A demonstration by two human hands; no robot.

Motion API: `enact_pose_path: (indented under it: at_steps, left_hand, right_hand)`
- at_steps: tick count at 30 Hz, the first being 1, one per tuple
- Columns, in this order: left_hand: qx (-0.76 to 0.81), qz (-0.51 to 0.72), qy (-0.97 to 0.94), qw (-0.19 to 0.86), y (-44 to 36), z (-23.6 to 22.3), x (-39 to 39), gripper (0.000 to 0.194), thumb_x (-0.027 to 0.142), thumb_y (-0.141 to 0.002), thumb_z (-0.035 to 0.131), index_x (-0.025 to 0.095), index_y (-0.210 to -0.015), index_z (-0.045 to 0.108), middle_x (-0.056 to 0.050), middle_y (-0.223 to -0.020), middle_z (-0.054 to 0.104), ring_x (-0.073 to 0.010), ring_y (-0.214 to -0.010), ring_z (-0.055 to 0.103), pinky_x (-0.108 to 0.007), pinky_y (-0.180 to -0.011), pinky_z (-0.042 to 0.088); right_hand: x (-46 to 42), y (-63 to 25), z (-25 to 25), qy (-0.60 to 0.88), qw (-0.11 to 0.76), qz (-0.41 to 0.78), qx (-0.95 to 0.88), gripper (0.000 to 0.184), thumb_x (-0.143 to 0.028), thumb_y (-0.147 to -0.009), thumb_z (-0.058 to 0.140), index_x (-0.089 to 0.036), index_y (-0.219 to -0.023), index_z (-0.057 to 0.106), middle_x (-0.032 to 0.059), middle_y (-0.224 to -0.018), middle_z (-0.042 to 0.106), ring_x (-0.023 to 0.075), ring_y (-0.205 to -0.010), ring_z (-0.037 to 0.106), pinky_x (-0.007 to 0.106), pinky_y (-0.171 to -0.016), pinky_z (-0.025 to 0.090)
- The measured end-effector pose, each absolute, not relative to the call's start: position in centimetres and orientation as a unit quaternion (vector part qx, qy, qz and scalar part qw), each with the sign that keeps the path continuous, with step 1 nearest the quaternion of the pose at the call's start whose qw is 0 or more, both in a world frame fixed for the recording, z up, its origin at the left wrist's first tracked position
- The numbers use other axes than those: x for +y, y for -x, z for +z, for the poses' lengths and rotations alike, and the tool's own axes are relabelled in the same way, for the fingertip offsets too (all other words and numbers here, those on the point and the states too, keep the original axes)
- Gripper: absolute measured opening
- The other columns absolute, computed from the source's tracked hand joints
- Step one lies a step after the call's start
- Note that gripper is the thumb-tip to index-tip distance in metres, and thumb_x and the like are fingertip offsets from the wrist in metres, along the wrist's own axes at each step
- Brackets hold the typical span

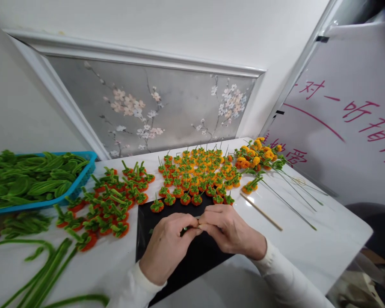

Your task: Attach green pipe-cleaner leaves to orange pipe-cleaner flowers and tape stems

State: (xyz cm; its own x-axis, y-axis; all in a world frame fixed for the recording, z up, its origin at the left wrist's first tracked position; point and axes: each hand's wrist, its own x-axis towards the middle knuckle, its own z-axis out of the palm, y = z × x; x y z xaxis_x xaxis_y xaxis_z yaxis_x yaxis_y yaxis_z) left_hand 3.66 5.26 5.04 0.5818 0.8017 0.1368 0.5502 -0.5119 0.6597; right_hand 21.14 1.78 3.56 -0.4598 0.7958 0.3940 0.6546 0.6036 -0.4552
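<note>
My left hand (171, 241) and my right hand (229, 229) meet fingertip to fingertip above a black mat (189, 267). Both are closed in a pinch, and whatever lies between the fingertips is too small or hidden to name. Just beyond them stand several small orange persimmon-like pieces (196, 200) with green leafy tops and thin stems. Farther back, a dense cluster of yellow-orange ones (199, 164) covers the table. Left of the mat lies a group of red-orange pieces (120, 229) with thick fuzzy green stems.
A blue basket (94, 160) of fuzzy green leaves stands at far left. Green pipe cleaners (48, 273) lie at front left. On the right are a wooden stick (263, 212), long thin green stems (291, 205) and a yellow-orange bunch (256, 154). A whiteboard (349, 111) stands beyond the white table (333, 252).
</note>
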Motion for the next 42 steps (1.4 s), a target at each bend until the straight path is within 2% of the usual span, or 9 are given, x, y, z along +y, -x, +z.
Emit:
enact_pose_path:
  at_steps: [6, 9, 13, 17, 22, 26, 30, 36, 42]
  left_hand:
    - [0.366, 0.171, -0.851, 0.336, -3.6, 5.2, 5.4, 0.027, 0.024, -0.081, 0.049, 0.022, -0.061, 0.067, 0.005, -0.054, 0.063, -0.0102, -0.046, 0.051, -0.04, -0.1, 0.031]
    - [0.337, 0.144, -0.842, 0.396, -3.3, 5.6, 5.7, 0.032, 0.025, -0.084, 0.046, 0.02, -0.059, 0.066, 0.003, -0.057, 0.066, -0.0114, -0.052, 0.056, -0.038, -0.097, 0.034]
    - [0.291, 0.109, -0.775, 0.55, -2.9, 5.6, 5.9, 0.031, 0.03, -0.085, 0.045, 0.017, -0.064, 0.065, -0.003, -0.063, 0.07, -0.0156, -0.065, 0.062, -0.027, -0.072, 0.047]
    - [0.279, 0.135, -0.695, 0.649, -2.6, 5.3, 6.1, 0.028, 0.033, -0.086, 0.045, 0.018, -0.069, 0.062, -0.003, -0.06, 0.07, -0.0162, -0.07, 0.064, -0.032, -0.085, 0.045]
    - [0.309, 0.159, -0.701, 0.623, -2.5, 5.6, 6.2, 0.032, 0.035, -0.085, 0.046, 0.019, -0.063, 0.062, -0.005, -0.064, 0.07, -0.0195, -0.09, 0.063, -0.031, -0.085, 0.045]
    - [0.331, 0.139, -0.749, 0.557, -2.8, 5.7, 6.2, 0.035, 0.033, -0.086, 0.043, 0.017, -0.063, 0.064, -0.004, -0.064, 0.069, -0.0162, -0.071, 0.062, -0.028, -0.073, 0.048]
    - [0.347, 0.123, -0.77, 0.521, -3.1, 5.3, 6.0, 0.035, 0.032, -0.086, 0.042, 0.016, -0.067, 0.067, -0.002, -0.069, 0.069, -0.0144, -0.066, 0.061, -0.024, -0.063, 0.048]
    - [0.363, 0.221, -0.76, 0.492, -3.1, 5.2, 6.1, 0.028, 0.023, -0.08, 0.051, 0.021, -0.105, 0.065, -0.004, -0.103, 0.069, -0.0198, -0.096, 0.062, -0.033, -0.089, 0.046]
    - [0.443, 0.368, -0.672, 0.465, -0.9, 5.7, 7.0, 0.027, 0.035, -0.08, 0.054, 0.02, -0.1, 0.065, -0.007, -0.105, 0.068, -0.0217, -0.096, 0.063, -0.033, -0.085, 0.05]
  right_hand:
    - [1.8, -21.5, 3.5, 0.407, 0.248, 0.073, -0.876, 0.024, -0.017, -0.09, 0.034, -0.017, -0.072, 0.05, 0.0015, -0.07, 0.051, 0.0126, -0.066, 0.042, 0.026, -0.062, 0.029]
    - [1.7, -21.5, 3.8, 0.389, 0.256, 0.086, -0.881, 0.025, -0.017, -0.089, 0.033, -0.017, -0.07, 0.049, 0.0018, -0.07, 0.05, 0.0123, -0.065, 0.042, 0.026, -0.062, 0.029]
    - [1.6, -21.3, 4.0, 0.372, 0.269, 0.119, -0.88, 0.025, -0.016, -0.088, 0.034, -0.017, -0.07, 0.05, 0.0019, -0.069, 0.051, 0.012, -0.067, 0.044, 0.025, -0.063, 0.031]
    - [2.0, -22.0, 3.9, 0.386, 0.334, 0.171, -0.843, 0.022, -0.019, -0.091, 0.036, -0.017, -0.078, 0.054, 0.0028, -0.077, 0.057, 0.0112, -0.073, 0.048, 0.024, -0.07, 0.036]
    - [2.2, -22.6, 4.0, 0.485, 0.363, 0.276, -0.746, 0.024, -0.025, -0.093, 0.035, -0.015, -0.083, 0.054, -0.001, -0.068, 0.054, 0.0075, -0.06, 0.047, 0.017, -0.057, 0.037]
    - [1.8, -21.5, 3.9, 0.478, 0.311, 0.294, -0.768, 0.021, -0.022, -0.092, 0.038, -0.016, -0.077, 0.052, -0.003, -0.066, 0.054, 0.0057, -0.055, 0.045, 0.015, -0.053, 0.033]
    - [1.6, -20.4, 3.5, 0.455, 0.294, 0.225, -0.81, 0.026, -0.024, -0.092, 0.038, -0.016, -0.071, 0.051, -0.0018, -0.067, 0.054, 0.0063, -0.057, 0.045, 0.017, -0.056, 0.031]
    - [2.2, -22.2, 4.0, 0.541, 0.273, 0.112, -0.788, 0.025, -0.019, -0.088, 0.04, -0.016, -0.066, 0.049, -0.0024, -0.058, 0.048, 0.0068, -0.051, 0.041, 0.019, -0.051, 0.025]
    - [3.9, -24.0, 3.5, 0.66, 0.185, 0.008, -0.728, 0.031, -0.028, -0.09, 0.039, -0.016, -0.065, 0.051, -0.0008, -0.053, 0.051, 0.0085, -0.049, 0.047, 0.022, -0.049, 0.021]
